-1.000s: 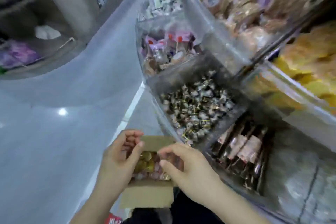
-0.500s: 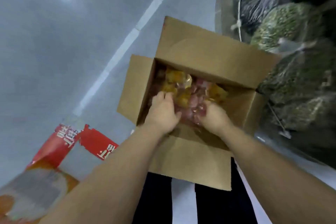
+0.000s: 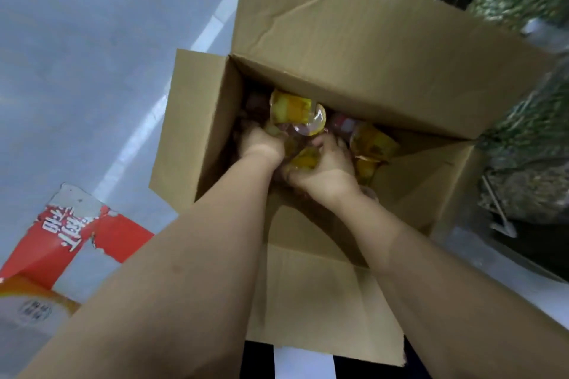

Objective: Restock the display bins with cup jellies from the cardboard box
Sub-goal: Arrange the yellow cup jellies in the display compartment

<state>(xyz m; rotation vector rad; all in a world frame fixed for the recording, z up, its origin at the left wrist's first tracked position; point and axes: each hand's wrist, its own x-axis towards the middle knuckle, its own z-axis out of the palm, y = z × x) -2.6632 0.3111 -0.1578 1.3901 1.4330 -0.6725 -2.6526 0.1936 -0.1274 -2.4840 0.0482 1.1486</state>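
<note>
An open cardboard box (image 3: 354, 49) stands on the floor below me, flaps spread. Inside lie several cup jellies (image 3: 295, 112), yellow and pinkish, with clear lids. Both my hands are deep in the box. My left hand (image 3: 261, 141) curls its fingers into the pile on the left. My right hand (image 3: 326, 163) grips a bunch of yellow cup jellies (image 3: 304, 158) against the left hand. The fingertips are buried among the cups. No display bin is in view.
A red, white and orange carton (image 3: 64, 234) lies on the grey floor (image 3: 77, 71) at the lower left. Clear bags of dark and green goods (image 3: 529, 144) crowd the right side beside the box.
The view dropped from the display bins to the box and came closer. Both hands went deeper into the jellies and closed around a bunch of them.
</note>
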